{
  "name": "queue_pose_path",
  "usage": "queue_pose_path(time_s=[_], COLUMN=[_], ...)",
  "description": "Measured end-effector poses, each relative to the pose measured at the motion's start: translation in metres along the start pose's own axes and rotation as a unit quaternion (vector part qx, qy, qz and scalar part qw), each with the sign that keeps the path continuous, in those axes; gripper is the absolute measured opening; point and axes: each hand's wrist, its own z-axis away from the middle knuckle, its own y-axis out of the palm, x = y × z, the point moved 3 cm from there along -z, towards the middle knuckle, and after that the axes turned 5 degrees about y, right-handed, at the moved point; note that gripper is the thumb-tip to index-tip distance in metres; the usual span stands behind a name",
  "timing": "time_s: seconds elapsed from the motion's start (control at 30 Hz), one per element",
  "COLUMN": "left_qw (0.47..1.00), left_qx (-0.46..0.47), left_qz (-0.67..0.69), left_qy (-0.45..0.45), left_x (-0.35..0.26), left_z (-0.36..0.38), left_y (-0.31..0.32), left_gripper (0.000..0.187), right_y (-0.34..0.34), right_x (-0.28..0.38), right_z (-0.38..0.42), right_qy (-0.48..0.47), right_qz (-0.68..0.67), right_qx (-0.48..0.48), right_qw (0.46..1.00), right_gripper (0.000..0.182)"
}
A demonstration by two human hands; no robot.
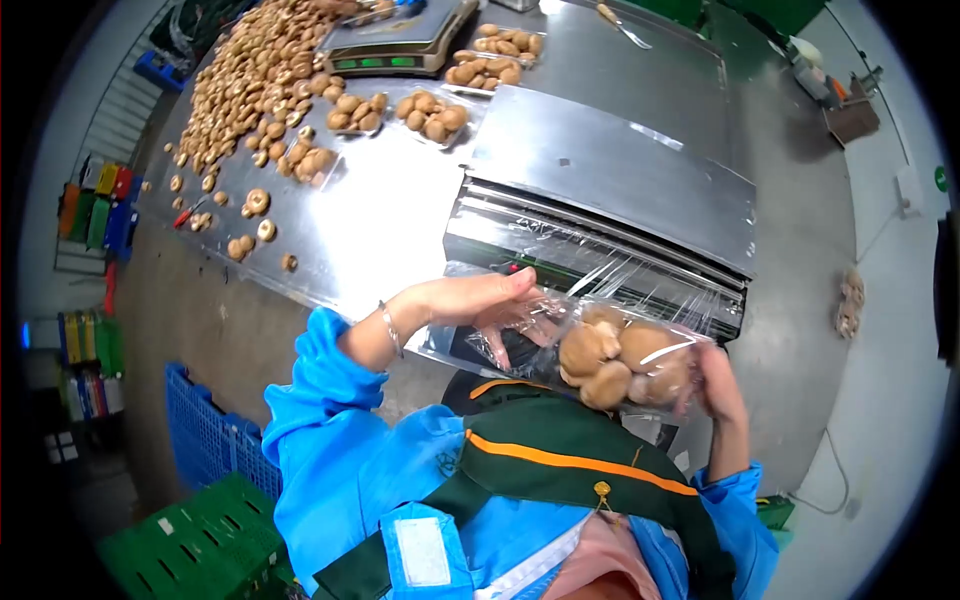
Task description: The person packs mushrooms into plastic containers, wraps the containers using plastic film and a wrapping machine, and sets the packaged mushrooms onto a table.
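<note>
A tray of large brown mushrooms [622,355] is held up in front of my apron, wrapped in clear plastic film. My right hand [715,382] grips the right end of this pack, with the fingers partly behind the film. At the pack's left side, my left hand [508,318] has its thumb stretched out and its fingers spread against loose film. Clear film [625,278] stretches from the pack up to the rollers of a metal wrapping machine [610,165] just beyond it. The tray's underside is hidden.
A large heap of mushrooms [255,75] covers the metal table's far left, near a weighing scale [395,45]. Several filled trays [432,116] stand beside it. A knife [624,28] lies at the back; a red-handled tool [188,213] lies left. Green crates [195,535] stand lower left.
</note>
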Motion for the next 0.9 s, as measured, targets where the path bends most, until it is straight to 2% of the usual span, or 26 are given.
queue_pose_path(time_s=[0.07,0.1,0.17,0.2,0.27,0.33,0.37,0.4,0.43,0.47,0.5,0.53,0.57,0.6,0.63,0.67,0.73,0.8,0.87,0.9], left_qw=[0.998,0.999,0.992,0.988,0.963,0.915,0.875,0.853,0.811,0.762,0.788,0.78,0.765,0.745,0.747,0.746,0.716,0.754,0.837,0.868], left_qx=[0.024,-0.012,-0.11,-0.154,-0.262,-0.4,-0.458,-0.502,-0.547,-0.589,-0.591,-0.596,-0.596,-0.592,-0.57,-0.546,-0.53,-0.515,-0.5,-0.462], left_qz=[0.043,0.022,0.013,0.014,0.046,-0.008,-0.153,-0.133,-0.166,-0.199,-0.001,0.09,0.175,0.257,0.304,0.353,0.441,0.405,0.216,0.176], left_qy=[-0.036,-0.043,-0.057,-0.025,0.048,0.046,0.043,0.063,0.121,0.179,0.175,0.17,0.169,0.17,0.158,0.145,0.106,0.043,0.059,0.033], left_x=[0.044,0.067,0.085,0.086,0.1,0.098,0.094,0.099,0.11,0.12,0.117,0.121,0.124,0.129,0.146,0.166,0.198,0.227,0.244,0.25], left_z=[0.007,0.007,0.008,0.007,0.003,0.002,0.002,-0.004,-0.013,-0.017,-0.015,-0.006,0.012,0.032,0.053,0.072,0.093,0.083,0.056,0.044], left_y=[-0.033,-0.048,-0.056,-0.053,-0.051,-0.04,-0.032,-0.028,-0.032,-0.037,-0.029,-0.022,-0.019,-0.019,-0.013,-0.005,0.01,0.007,0.013,0.009], left_gripper=[0.065,0.056,0.035,0.031,0.03,0.029,0.028,0.028,0.028,0.027,0.026,0.026,0.026,0.025,0.025,0.024,0.021,0.017,0.012,0.012], right_y=[0.015,0.021,0.011,0.003,-0.008,-0.002,-0.006,-0.006,0.009,0.017,0.022,0.026,0.019,0.012,0.014,-0.006,-0.016,0.012,0.047,0.062], right_x=[-0.008,-0.007,-0.029,-0.044,-0.075,-0.106,-0.13,-0.145,-0.139,-0.135,-0.13,-0.125,-0.125,-0.132,-0.141,-0.19,-0.258,-0.259,-0.253,-0.249], right_z=[-0.022,-0.028,-0.034,-0.033,-0.019,-0.007,-0.008,-0.011,-0.011,-0.012,-0.011,-0.006,0.007,0.02,0.034,0.04,0.033,0.003,-0.031,-0.043], right_qy=[-0.011,-0.014,0.076,0.123,0.173,0.16,0.078,-0.004,-0.024,-0.035,-0.044,-0.052,0.007,0.008,0.036,0.044,0.092,0.122,0.145,0.153], right_qz=[0.115,0.183,0.08,0.03,0.019,-0.057,-0.072,-0.089,-0.197,-0.256,-0.313,-0.37,-0.48,-0.537,-0.492,-0.433,-0.368,-0.34,-0.313,-0.302], right_qx=[-0.016,-0.007,-0.032,-0.046,-0.079,-0.172,-0.221,-0.268,-0.343,-0.349,-0.353,-0.358,-0.28,-0.21,-0.27,-0.293,-0.17,-0.122,-0.091,-0.08], right_qw=[0.993,0.983,0.993,0.991,0.982,0.97,0.97,0.959,0.918,0.901,0.881,0.856,0.832,0.817,0.827,0.851,0.91,0.925,0.934,0.937], right_gripper=[0.059,0.063,0.065,0.067,0.068,0.055,0.047,0.04,0.03,0.03,0.032,0.033,0.039,0.042,0.044,0.045,0.037,0.034,0.031,0.03])
